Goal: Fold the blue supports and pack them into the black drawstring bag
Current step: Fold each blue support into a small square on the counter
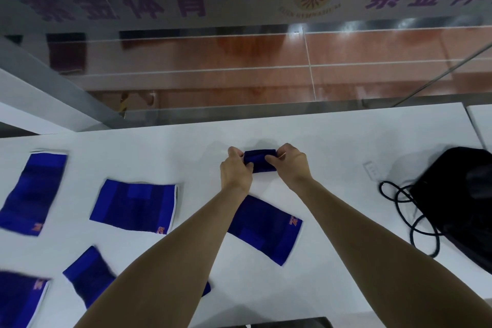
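Observation:
A folded blue support (260, 161) sits small and bunched at the far middle of the white table (186, 146). My left hand (235, 171) grips its left end and my right hand (291, 163) pinches its right end. Several flat blue supports lie unfolded on the table: one under my arms (266, 229), one left of centre (134, 206), one at the far left (33, 193), one at the lower left (86, 275), partly hidden by my left forearm, and one at the bottom-left corner (18, 298). The black drawstring bag (458, 194) lies at the right edge, its cords (415, 213) looped on the table.
A glass partition with purple lettering (133, 0) rises behind the table's far edge. A small white tag (371, 170) lies beside the bag. A dark object (290, 323) shows at the bottom edge of the view.

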A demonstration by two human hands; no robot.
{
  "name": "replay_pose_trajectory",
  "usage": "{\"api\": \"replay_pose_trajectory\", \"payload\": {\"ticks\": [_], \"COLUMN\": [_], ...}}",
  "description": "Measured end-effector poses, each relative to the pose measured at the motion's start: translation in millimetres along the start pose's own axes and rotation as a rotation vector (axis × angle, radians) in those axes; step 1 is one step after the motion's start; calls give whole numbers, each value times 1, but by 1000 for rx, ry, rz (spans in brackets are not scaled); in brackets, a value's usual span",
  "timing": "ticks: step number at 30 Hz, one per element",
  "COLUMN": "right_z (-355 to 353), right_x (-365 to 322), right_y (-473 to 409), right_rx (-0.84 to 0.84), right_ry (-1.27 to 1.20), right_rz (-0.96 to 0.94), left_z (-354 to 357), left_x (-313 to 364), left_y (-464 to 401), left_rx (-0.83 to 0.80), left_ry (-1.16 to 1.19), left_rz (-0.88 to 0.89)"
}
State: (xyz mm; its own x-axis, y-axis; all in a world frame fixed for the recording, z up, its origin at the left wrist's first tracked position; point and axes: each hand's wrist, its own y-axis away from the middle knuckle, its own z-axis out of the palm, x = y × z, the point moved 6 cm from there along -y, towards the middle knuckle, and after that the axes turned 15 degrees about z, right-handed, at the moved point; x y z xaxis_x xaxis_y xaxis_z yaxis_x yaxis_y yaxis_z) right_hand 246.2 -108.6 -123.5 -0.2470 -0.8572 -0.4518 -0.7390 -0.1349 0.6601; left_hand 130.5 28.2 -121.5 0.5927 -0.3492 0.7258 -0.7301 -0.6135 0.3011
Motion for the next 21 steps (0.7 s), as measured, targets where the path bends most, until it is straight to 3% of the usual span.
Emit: {"api": "replay_pose_trajectory", "payload": {"ticks": [4,9,16,19,21], "right_z": [-2,-4,-7,1,6], "right_x": [-4,0,6,7,10], "right_y": [6,14,43,42,36], "right_rx": [47,143,444,461,410], "right_ry": [75,183,315,460,514], "right_rz": [-2,-98,-601,-746,-748], "left_z": [-4,-7,-5,-5,-2], "left_x": [10,31,25,22,14], "left_y": [0,13,41,46,48], "left_rx": [27,-5,-181,-151,-226], "left_ry": [-221,-514,-707,-730,-765], "left_rz": [143,469,769,875,858]}}
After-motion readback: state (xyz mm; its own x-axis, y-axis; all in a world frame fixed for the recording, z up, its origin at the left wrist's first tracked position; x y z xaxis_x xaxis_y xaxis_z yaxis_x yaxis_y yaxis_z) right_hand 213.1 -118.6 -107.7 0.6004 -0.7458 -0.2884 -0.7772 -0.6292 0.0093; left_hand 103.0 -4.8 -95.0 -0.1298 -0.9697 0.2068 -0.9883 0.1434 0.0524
